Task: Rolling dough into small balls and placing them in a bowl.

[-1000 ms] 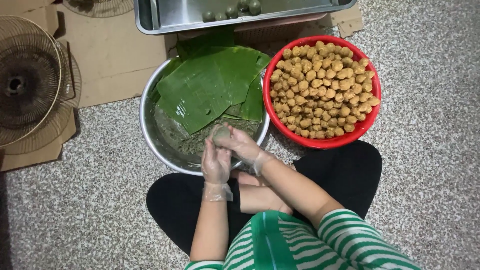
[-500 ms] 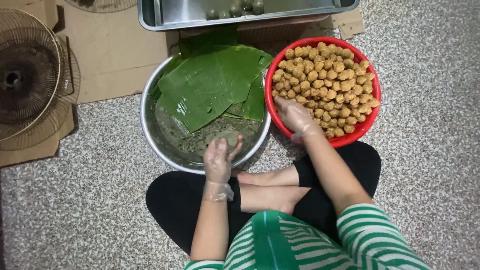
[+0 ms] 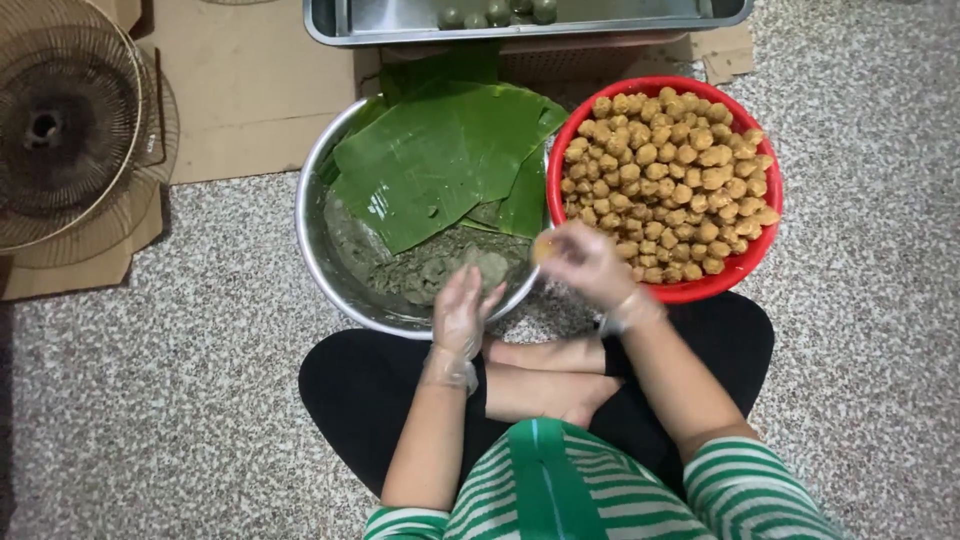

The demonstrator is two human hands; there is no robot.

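Observation:
I sit cross-legged on a speckled floor. My left hand (image 3: 462,312), in a clear glove, lies open palm-up over the near rim of a steel bowl (image 3: 312,262), with a flattened piece of grey-green dough (image 3: 478,268) on its fingers. My right hand (image 3: 588,262), also gloved, pinches a small yellow-brown ball (image 3: 543,246) between the steel bowl and a red bowl (image 3: 745,268). The red bowl is heaped with many such balls (image 3: 670,185). Green banana leaves (image 3: 440,160) cover the far part of the steel bowl above grey-green dough (image 3: 420,270).
A steel tray (image 3: 420,30) with a few dark green balls (image 3: 495,14) sits at the top. A wire fan guard (image 3: 60,120) lies at the left on brown cardboard (image 3: 240,100). My crossed legs and bare feet (image 3: 545,375) lie below the bowls.
My right hand went from the left hand to the red bowl, picked up a ball and came back toward the left hand. The left hand stayed open over the steel bowl's rim.

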